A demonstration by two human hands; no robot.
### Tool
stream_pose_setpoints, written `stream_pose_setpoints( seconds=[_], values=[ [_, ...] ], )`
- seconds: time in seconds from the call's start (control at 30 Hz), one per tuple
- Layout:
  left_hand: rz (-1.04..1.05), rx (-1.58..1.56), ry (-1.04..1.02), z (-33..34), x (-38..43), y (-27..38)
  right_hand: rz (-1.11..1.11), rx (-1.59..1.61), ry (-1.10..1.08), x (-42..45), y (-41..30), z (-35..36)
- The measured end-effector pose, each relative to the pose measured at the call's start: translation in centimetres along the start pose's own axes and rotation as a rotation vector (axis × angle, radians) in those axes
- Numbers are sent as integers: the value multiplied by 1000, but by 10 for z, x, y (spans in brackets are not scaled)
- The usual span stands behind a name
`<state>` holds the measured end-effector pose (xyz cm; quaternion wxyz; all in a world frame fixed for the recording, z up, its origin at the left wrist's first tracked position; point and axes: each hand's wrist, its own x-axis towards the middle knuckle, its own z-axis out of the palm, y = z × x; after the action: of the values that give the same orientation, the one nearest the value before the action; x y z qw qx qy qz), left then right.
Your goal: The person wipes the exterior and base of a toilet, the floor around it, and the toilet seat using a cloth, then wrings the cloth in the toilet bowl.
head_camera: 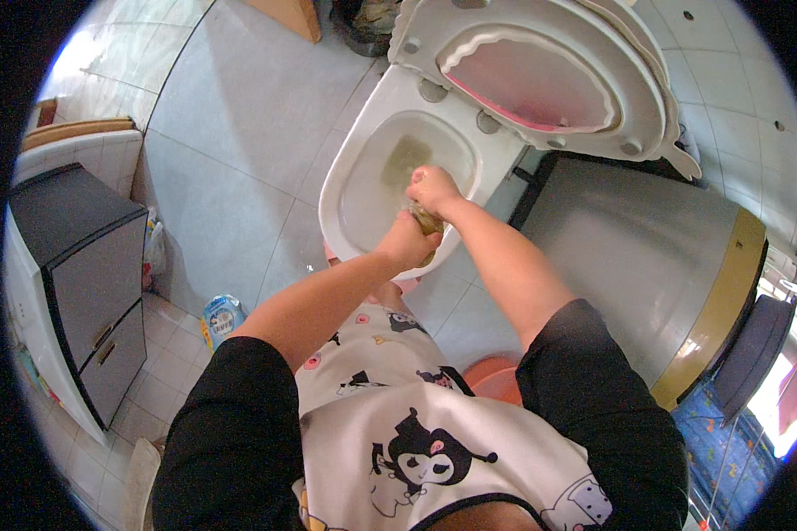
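Both my hands are over the near right part of a white toilet bowl point(358, 192). My left hand point(408, 240) grips a greenish-yellow, see-through bag or container point(428, 222) from below. Its exact kind is hard to tell behind my fingers. At its upper end, my right hand point(433, 191) is closed around clear crinkled material. Yellowish-brown liquid point(408, 158) lies at the bottom of the bowl. The toilet seat and lid point(644, 113) are raised, leaning toward the upper right.
A large grey appliance or cabinet point(624, 245) with a gold edge is right of the toilet. An orange-red basin point(495, 379) sits on the floor near my body. At left are a blue-and-white package point(223, 317) and a grey cabinet point(96, 285). A dark bin point(365, 45) stands beyond the toilet.
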<state>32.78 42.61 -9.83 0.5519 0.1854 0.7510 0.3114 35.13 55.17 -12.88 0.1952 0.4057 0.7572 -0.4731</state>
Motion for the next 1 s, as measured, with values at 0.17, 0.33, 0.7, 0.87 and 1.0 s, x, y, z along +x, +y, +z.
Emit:
stream_pose_setpoints(
  seconds=[0.17,0.33,0.7,0.87,1.0],
  values=[
    [-10,188,-161,24,30,-27,94,-109,-41,9,4,5],
    [25,142,-136,47,46,-50,41,-295,-18,11,3,14],
    [69,261,89,22,24,-17,165,28,173,16,3,14],
    [54,146,74,28,18,-25,232,95,300,15,13,28],
    [53,106,11,32,15,-25,225,23,282,18,23,33]
  ],
)
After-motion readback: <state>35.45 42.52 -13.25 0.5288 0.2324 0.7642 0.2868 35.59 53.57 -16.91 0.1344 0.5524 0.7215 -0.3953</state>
